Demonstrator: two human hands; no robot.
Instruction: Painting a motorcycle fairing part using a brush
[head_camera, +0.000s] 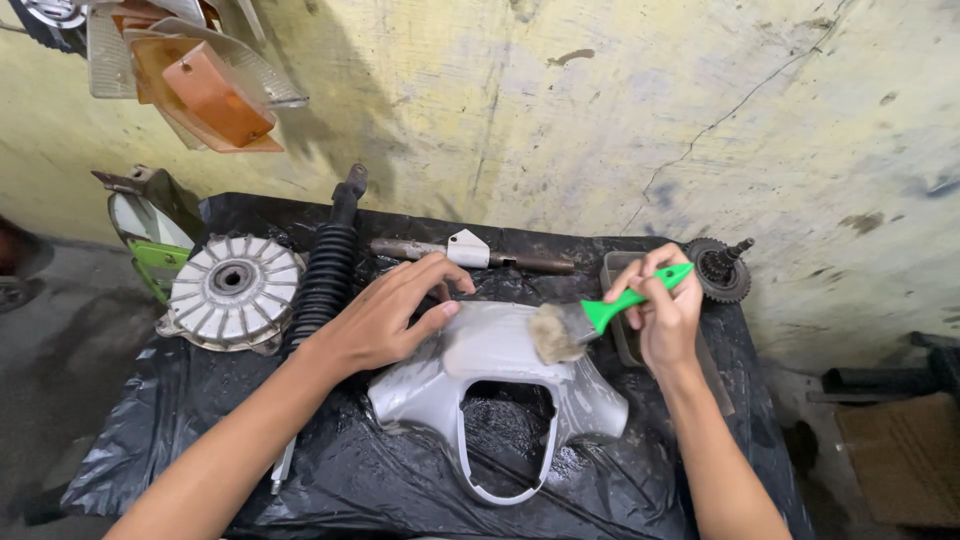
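Head view, left hand (385, 322) steadying grey cover (490, 385), right hand (665, 315) brushing with green paintbrush (600, 315)

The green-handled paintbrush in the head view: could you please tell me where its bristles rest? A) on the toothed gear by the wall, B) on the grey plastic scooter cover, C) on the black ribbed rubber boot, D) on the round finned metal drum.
B: the right hand holds the green-handled paintbrush with its worn bristles on the top of the grey plastic scooter cover, which the left hand steadies.
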